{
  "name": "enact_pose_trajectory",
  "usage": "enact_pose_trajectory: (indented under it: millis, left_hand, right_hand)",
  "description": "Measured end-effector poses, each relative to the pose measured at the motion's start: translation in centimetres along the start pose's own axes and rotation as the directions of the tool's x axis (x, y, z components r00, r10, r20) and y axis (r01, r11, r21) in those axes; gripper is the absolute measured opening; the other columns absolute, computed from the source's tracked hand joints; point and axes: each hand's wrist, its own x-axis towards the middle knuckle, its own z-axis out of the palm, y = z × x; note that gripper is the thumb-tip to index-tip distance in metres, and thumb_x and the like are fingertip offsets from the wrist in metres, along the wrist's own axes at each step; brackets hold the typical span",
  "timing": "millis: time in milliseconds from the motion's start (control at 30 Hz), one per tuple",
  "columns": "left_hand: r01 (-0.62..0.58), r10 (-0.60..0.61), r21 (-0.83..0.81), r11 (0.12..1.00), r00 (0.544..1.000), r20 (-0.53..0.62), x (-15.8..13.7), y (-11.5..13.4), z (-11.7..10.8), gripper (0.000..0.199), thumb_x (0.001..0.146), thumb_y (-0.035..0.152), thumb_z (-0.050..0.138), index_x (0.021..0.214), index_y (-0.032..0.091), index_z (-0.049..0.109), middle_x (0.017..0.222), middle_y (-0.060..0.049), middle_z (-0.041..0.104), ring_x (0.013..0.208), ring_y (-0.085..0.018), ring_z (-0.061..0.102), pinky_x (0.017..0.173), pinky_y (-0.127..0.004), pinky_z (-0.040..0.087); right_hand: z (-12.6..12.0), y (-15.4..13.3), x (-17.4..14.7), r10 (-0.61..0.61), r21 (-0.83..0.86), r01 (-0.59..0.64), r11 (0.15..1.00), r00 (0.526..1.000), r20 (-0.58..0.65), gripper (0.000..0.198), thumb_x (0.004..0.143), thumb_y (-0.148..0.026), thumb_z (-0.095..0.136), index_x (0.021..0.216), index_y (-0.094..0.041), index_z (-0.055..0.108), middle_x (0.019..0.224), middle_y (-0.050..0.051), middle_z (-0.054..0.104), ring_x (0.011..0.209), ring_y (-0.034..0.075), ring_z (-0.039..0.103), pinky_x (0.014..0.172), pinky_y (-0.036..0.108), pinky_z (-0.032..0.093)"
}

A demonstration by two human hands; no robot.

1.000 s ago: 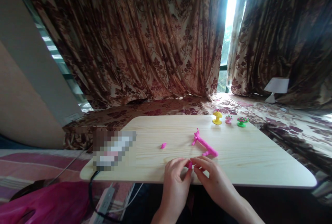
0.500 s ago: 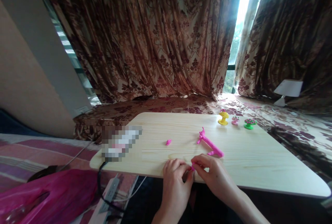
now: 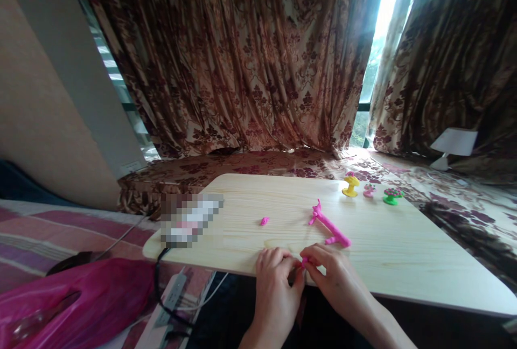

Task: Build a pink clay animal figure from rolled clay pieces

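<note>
At the table's front edge, my left hand (image 3: 277,281) and my right hand (image 3: 329,268) meet fingertip to fingertip. Both are closed in a pinch on one small piece of pink modelling clay (image 3: 304,263), most of it covered by the fingers. Just beyond my right hand lies a long pink clay figure (image 3: 331,226), a tube with short thin branches at both ends. A small pink clay lump (image 3: 265,221) rests on the table, farther off and to the left of the figure.
Three small clay models stand at the back right of the wooden table (image 3: 242,193): a yellow one (image 3: 350,185), a pink one (image 3: 369,191) and a green one (image 3: 391,196). A blurred-out object (image 3: 189,222) lies at the left with a black cable. A pink bag (image 3: 100,300) is lower left.
The view has shifted slightly, so everything sits a little further right. Both hands keep their pinch on the small clay piece, with little visible movement of the fingers.
</note>
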Motion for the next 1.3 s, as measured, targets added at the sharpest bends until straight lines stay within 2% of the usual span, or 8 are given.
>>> enact_pose_trajectory:
  millis: [200, 400, 667, 933, 1100, 1300]
  left_hand:
    - [-0.003, 0.003, 0.005, 1.000, 1.000, -0.030, -0.1, -0.1, 0.2, 0.014, 0.075, 0.012, 0.057, 0.076, 0.023, 0.066, 0.083, -0.002, 0.061, 0.086, -0.023, 0.054, 0.089, -0.043, 0.038]
    - [0.017, -0.017, -0.038, 0.999, 1.000, 0.001, -0.1, -0.1, 0.0, 0.010, 0.075, 0.015, 0.060, 0.080, 0.023, 0.064, 0.084, -0.002, 0.060, 0.087, -0.022, 0.054, 0.091, -0.044, 0.036]
    - [0.012, -0.012, -0.002, 1.000, 1.000, 0.001, 0.0, 0.0, 0.1, 0.011, 0.077, 0.016, 0.059, 0.080, 0.024, 0.065, 0.085, -0.002, 0.060, 0.087, -0.022, 0.054, 0.091, -0.045, 0.036]
    - [0.003, -0.003, -0.005, 1.000, 1.000, -0.007, -0.1, 0.1, 0.0, 0.012, 0.074, 0.014, 0.060, 0.077, 0.024, 0.066, 0.084, -0.002, 0.061, 0.087, -0.023, 0.055, 0.091, -0.045, 0.036]
    - [0.055, -0.054, -0.176, 0.983, 0.998, 0.010, -0.1, 0.4, -0.2, 0.008, 0.079, 0.019, 0.058, 0.081, 0.022, 0.065, 0.085, -0.003, 0.062, 0.087, -0.022, 0.056, 0.088, -0.041, 0.041]
    - [0.106, -0.083, -0.356, 0.929, 0.993, 0.078, -0.3, 1.2, -0.8, 0.019, 0.087, 0.025, 0.048, 0.089, 0.021, 0.066, 0.089, -0.005, 0.063, 0.089, -0.020, 0.056, 0.084, -0.035, 0.045]
  right_hand:
    - [0.5, 0.3, -0.3, 0.006, -0.002, -0.006, 1.000, 1.000, -0.001, 0.019, 0.082, -0.006, 0.050, 0.085, -0.021, 0.062, 0.079, -0.001, 0.060, 0.071, 0.014, 0.056, 0.066, 0.024, 0.042]
    - [0.5, 0.4, -0.4, 0.020, 0.042, -0.020, 0.999, 1.000, 0.004, 0.021, 0.082, -0.005, 0.049, 0.085, -0.021, 0.062, 0.080, -0.001, 0.060, 0.072, 0.014, 0.056, 0.067, 0.024, 0.042]
    - [-0.6, 0.1, -0.3, -0.019, 0.048, 0.019, 0.999, 1.000, -0.002, 0.026, 0.086, -0.008, 0.047, 0.100, -0.024, 0.064, 0.092, 0.001, 0.063, 0.083, 0.015, 0.059, 0.075, 0.026, 0.043]
    - [-0.4, 0.4, -0.4, -0.006, 0.052, 0.005, 0.999, 1.000, 0.019, 0.019, 0.086, -0.011, 0.049, 0.086, -0.022, 0.065, 0.085, 0.000, 0.062, 0.076, 0.014, 0.058, 0.071, 0.026, 0.044]
    - [-0.1, 0.8, -1.0, 0.044, 0.164, -0.041, 0.986, 0.999, -0.011, 0.024, 0.083, -0.012, 0.054, 0.103, -0.023, 0.061, 0.092, 0.000, 0.065, 0.080, 0.014, 0.061, 0.070, 0.025, 0.048]
    - [-0.1, 0.6, -1.7, 0.017, 0.166, -0.009, 0.986, 0.999, -0.051, 0.024, 0.081, -0.013, 0.056, 0.103, -0.023, 0.061, 0.090, 0.000, 0.065, 0.081, 0.015, 0.061, 0.073, 0.027, 0.049]
